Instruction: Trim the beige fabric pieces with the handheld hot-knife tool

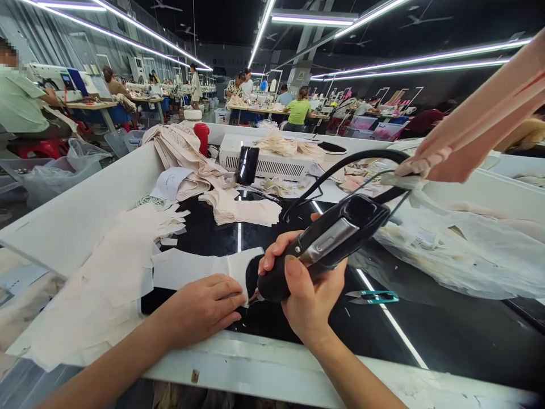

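My right hand (313, 284) is wrapped around a black corded hand tool (326, 244) with a silver metal lever on its side. The tool tilts down to the left, and its narrow metal tip meets the edge of a white fabric piece (191, 268). Close to that tip, the fingers of my left hand (206, 307) lie flat on the fabric; its thumb is hidden. A knotted peach fabric strip (481, 119) comes down from the upper right to the tool's cord. Teal thread snips (374, 296) lie right of my right hand.
Pale cut fabric pieces (102, 272) spread along the left; another stack (242, 207) lies ahead. Behind are a phone (247, 165), a white vented box (272, 156) and a red lidded container (201, 138). A plastic bag (460, 244) sits right. Several people work at sewing tables beyond.
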Available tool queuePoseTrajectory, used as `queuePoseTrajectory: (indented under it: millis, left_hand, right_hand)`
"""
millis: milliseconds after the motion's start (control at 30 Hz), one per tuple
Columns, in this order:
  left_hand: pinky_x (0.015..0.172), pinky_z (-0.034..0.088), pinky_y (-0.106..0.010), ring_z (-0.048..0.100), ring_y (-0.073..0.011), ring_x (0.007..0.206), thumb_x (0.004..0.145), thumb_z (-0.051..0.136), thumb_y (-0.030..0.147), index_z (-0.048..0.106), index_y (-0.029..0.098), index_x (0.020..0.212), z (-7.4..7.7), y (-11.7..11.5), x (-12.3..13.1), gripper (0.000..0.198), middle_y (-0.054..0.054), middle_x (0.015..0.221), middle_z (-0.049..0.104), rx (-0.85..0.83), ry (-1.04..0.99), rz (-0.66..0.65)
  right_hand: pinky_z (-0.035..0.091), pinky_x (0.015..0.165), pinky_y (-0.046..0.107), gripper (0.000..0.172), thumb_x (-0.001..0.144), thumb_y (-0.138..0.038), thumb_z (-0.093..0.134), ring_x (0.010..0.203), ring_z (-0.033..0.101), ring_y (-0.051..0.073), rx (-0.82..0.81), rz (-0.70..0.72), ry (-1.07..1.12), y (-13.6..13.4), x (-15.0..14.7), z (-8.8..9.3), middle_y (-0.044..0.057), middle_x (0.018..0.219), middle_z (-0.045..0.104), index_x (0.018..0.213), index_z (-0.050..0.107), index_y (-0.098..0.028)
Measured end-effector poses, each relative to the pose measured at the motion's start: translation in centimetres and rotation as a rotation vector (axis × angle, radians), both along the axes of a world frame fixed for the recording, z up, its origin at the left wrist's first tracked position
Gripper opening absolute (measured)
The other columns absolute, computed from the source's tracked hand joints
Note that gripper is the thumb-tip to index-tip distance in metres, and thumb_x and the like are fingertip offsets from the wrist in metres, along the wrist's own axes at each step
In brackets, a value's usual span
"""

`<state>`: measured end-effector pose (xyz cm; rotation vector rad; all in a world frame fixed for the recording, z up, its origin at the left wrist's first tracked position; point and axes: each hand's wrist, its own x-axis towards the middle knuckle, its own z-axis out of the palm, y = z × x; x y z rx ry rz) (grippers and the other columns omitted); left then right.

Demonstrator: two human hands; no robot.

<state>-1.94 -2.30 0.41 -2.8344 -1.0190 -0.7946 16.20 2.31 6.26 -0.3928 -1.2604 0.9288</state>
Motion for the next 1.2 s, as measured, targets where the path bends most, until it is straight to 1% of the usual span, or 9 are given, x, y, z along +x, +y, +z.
queuePoseTrajectory:
  millis: [133,300,533,633,767,833,933,1067,1200]
  left_hand:
    - [0.106,0.059,-0.036,0.072,-0.0209,0.109,0.112,0.046,0.026,0.068,0.015,0.122,0.0,0.0,0.0,0.027,-0.009,0.118,0.074,0.007,0.009,0.008]
    - [0.102,0.061,-0.036,0.071,-0.0222,0.113,0.109,0.054,0.023,0.068,0.014,0.124,0.1,0.0,0.0,0.022,-0.011,0.117,0.073,-0.001,0.006,0.002]
    - [0.106,0.06,-0.039,0.074,-0.0216,0.107,0.109,0.052,0.024,0.068,0.013,0.125,-0.1,0.0,0.0,0.024,-0.011,0.117,0.074,0.013,-0.009,-0.002]
    - [0.106,0.06,-0.038,0.072,-0.0222,0.114,0.109,0.052,0.024,0.067,0.014,0.127,-0.1,0.0,-0.2,0.025,-0.012,0.122,0.074,0.005,-0.002,0.004]
    - [0.108,0.059,-0.041,0.066,-0.0255,0.128,0.11,0.051,0.026,0.064,0.014,0.131,0.2,0.0,-0.6,0.027,-0.014,0.131,0.071,-0.012,-0.009,0.033]
    - [0.109,0.058,-0.043,0.067,-0.026,0.127,0.111,0.05,0.028,0.064,0.015,0.131,0.4,0.0,-0.8,0.028,-0.013,0.13,0.072,-0.029,-0.001,0.023]
    - [0.108,0.058,-0.042,0.069,-0.0252,0.121,0.111,0.05,0.028,0.066,0.015,0.129,0.7,-0.5,-0.8,0.027,-0.012,0.126,0.074,-0.063,0.027,-0.009]
    - [0.105,0.059,-0.035,0.07,-0.022,0.114,0.111,0.05,0.028,0.067,0.017,0.125,1.7,-1.9,-0.9,0.024,-0.009,0.118,0.075,-0.125,0.023,-0.038]
    - [0.099,0.061,-0.03,0.073,-0.0184,0.105,0.113,0.044,0.026,0.067,0.02,0.122,2.9,-2.4,-0.9,0.026,-0.006,0.111,0.076,-0.145,0.008,-0.059]
  right_hand:
    - [0.056,0.051,0.025,0.028,0.094,-0.018,0.069,0.058,0.064,0.011,0.011,0.014,-0.006,-0.1,0.0,0.2,-0.006,0.087,0.066,0.113,0.053,-0.032]
    - [0.058,0.05,0.026,0.031,0.091,-0.026,0.073,0.056,0.064,0.011,-0.003,-0.033,0.006,0.0,-0.1,0.1,-0.006,0.085,0.064,0.112,0.051,-0.031]
    - [0.057,0.05,0.025,0.029,0.092,-0.024,0.072,0.056,0.063,0.01,0.0,-0.004,0.012,-0.2,-0.4,0.1,-0.006,0.085,0.065,0.11,0.05,-0.031]
    - [0.057,0.049,0.025,0.03,0.092,-0.023,0.071,0.055,0.063,0.011,-0.012,-0.017,0.003,-0.3,-0.4,0.1,-0.006,0.085,0.065,0.11,0.049,-0.03]
    - [0.058,0.047,0.025,0.032,0.091,-0.028,0.074,0.055,0.063,0.011,-0.024,-0.012,0.002,-0.6,-0.4,0.0,-0.006,0.085,0.065,0.111,0.049,-0.03]
    - [0.058,0.048,0.026,0.032,0.092,-0.029,0.075,0.056,0.063,0.011,-0.023,0.0,0.008,-0.9,-0.3,-0.1,-0.005,0.086,0.065,0.11,0.049,-0.031]
    - [0.058,0.049,0.025,0.033,0.092,-0.031,0.076,0.057,0.063,0.011,-0.027,0.027,0.015,-1.6,-0.1,-0.1,-0.005,0.086,0.066,0.112,0.049,-0.032]
    - [0.057,0.048,0.025,0.032,0.092,-0.034,0.076,0.056,0.061,0.011,-0.031,0.039,-0.028,-1.6,0.9,0.8,-0.005,0.085,0.066,0.11,0.049,-0.031]
    - [0.057,0.048,0.025,0.032,0.09,-0.033,0.077,0.053,0.062,0.011,-0.006,-0.11,-0.005,0.7,2.5,1.7,-0.007,0.08,0.066,0.103,0.048,-0.029]
